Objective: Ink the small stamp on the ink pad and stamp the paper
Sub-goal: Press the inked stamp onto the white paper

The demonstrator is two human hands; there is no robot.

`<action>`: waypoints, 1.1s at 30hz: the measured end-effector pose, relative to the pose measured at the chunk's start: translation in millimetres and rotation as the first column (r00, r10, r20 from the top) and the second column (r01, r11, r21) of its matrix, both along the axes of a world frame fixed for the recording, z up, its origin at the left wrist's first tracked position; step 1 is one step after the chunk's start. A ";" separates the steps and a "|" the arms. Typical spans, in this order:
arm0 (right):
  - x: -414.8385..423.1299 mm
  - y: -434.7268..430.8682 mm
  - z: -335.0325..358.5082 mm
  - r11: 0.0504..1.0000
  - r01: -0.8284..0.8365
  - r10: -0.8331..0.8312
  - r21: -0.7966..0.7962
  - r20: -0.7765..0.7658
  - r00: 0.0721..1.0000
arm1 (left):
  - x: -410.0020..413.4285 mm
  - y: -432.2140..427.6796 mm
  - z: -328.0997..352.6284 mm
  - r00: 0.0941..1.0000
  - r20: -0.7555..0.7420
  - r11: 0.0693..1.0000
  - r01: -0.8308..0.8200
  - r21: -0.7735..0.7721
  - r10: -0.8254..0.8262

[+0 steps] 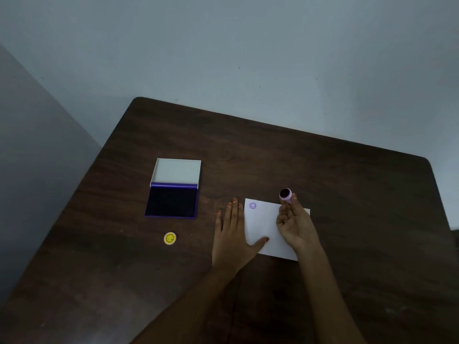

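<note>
A white paper [263,224] lies on the dark wooden table [323,170], with one purple smiley print [252,205] in its far left corner. My right hand [295,224] holds the small lilac stamp [285,194] above the paper's far edge, its dark inked face turned up towards me. My left hand [232,232] lies flat on the table, the thumb pressing on the paper's left edge. The open ink pad [172,202], purple with a dark pad and a white lid folded back, sits to the left of both hands.
A round yellow cap with a smiling sun [170,238] lies near the ink pad, towards me. Pale walls stand behind the table and to its left. The table's far edge runs diagonally.
</note>
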State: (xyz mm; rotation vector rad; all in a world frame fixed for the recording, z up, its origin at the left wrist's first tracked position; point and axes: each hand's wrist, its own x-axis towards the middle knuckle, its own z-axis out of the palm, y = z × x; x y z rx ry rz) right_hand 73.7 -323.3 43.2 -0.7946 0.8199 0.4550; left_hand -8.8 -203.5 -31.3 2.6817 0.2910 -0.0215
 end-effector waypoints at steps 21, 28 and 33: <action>-83.0 62.6 30.5 0.987 -0.153 0.146 0.049 0.134 0.980 | -56.8 121.0 49.4 0.973 0.143 0.971 -0.156 -0.183 0.183; -108.7 107.2 20.2 0.973 -0.221 0.214 0.064 0.099 0.972 | -94.5 159.1 42.2 0.986 0.092 0.970 -0.121 -0.209 0.142; -123.9 127.4 10.7 0.971 -0.230 0.224 0.063 0.090 0.970 | -96.8 161.0 36.4 0.999 0.030 0.988 -0.018 -0.155 0.023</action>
